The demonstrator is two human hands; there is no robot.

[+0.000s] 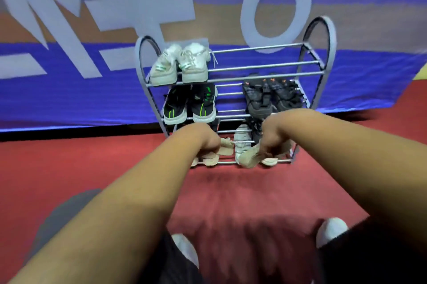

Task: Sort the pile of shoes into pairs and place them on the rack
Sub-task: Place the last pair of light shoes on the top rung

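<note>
the step in hand is the placing of beige shoes on the lowest shelf of the rack (328, 36), and the sorting looks almost finished. on the top shelf of the rack a white pair (180, 65) stands at the left end. on the middle shelf there is a black-green pair (190, 104) at the left and a dark pair (271, 96) at the right. on the lowest shelf a white shoe (241, 143) stands near the middle, with something dark behind it that is too hidden to name.

the left hand (203, 143) is closed on a beige shoe (213, 158) at the left part of the lowest shelf; this shoe seems to rest on the bars already. the right hand (273, 143) is closed on another beige shoe (249, 156), tilted at the front bar, right of the white shoe. blur hides how the fingers lie.

no pile shows on the red floor (231, 191) before the rack. the next move probably calls for setting both beige shoes flat on the bars and side by side as a pair, then opening the hands.
</note>
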